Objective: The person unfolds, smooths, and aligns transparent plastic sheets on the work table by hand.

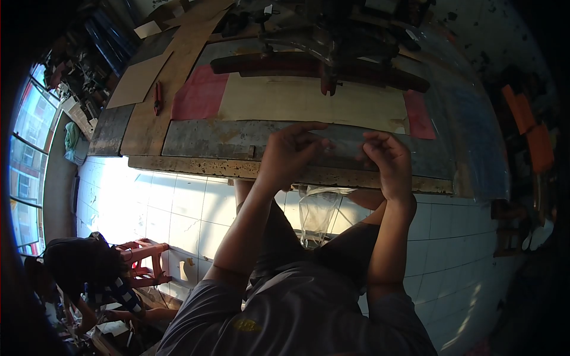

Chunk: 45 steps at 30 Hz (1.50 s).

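My left hand (290, 151) hovers over the front edge of the workbench, its fingers curled toward the thumb. Level with it on the other side, my right hand (389, 159) has its fingertips bent in against the thumb. A faint, see-through patch shows between the two hands, perhaps thin clear film; I cannot make out what they hold. Just beyond them lies a long pale yellow sheet (314, 101) with a red piece (202, 94) at its left end and another red piece (420, 114) at its right. A dark metal bar (267, 64) of a machine spans above the sheet.
A red cutter (157, 98) lies on the wooden board at left, near brown cardboard (139, 80). Clear plastic (317, 210) hangs below the bench edge. A red stool (145, 261) and another person (89, 267) are at lower left. Orange objects (528, 127) stand at right.
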Tool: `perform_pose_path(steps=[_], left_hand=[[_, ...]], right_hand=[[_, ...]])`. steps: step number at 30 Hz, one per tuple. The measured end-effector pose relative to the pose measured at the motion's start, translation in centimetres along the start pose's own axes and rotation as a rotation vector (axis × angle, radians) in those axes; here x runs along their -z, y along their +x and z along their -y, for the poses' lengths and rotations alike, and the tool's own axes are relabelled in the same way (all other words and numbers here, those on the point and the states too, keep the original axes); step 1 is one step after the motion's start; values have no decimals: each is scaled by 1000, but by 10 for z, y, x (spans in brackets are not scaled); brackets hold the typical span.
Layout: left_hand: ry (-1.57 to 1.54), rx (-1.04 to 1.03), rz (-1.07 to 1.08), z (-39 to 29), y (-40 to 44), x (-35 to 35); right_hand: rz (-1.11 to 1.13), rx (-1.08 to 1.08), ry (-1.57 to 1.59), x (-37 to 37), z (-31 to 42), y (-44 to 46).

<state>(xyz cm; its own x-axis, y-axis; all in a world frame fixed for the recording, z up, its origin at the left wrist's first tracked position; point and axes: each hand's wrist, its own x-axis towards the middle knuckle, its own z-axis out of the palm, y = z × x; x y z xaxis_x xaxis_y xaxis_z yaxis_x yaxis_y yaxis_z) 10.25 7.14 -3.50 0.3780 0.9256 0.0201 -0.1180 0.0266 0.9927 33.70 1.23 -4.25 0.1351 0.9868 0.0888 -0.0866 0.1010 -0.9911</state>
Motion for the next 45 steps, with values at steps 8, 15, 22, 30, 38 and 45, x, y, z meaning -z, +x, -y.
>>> perform_pose_path(steps=[8,15,22,30,38,45], left_hand=[[37,-7,17,-2,-1,2],[-83,46,155,-12,2,15],[73,57,100,-14,0,21],[258,15,55,-14,-1,11],[325,-6,-19,-19,-2,13],[717,-441,58,-26,42,27]], right_hand=[[-16,16,-32,-2,0,0],[-39,40,-78,-2,-3,0],[-25,49,-86,-6,-4,0],[-12,52,-123,-6,-3,0],[-20,93,-189,-9,-6,0],[9,268,-609,-17,19,37]])
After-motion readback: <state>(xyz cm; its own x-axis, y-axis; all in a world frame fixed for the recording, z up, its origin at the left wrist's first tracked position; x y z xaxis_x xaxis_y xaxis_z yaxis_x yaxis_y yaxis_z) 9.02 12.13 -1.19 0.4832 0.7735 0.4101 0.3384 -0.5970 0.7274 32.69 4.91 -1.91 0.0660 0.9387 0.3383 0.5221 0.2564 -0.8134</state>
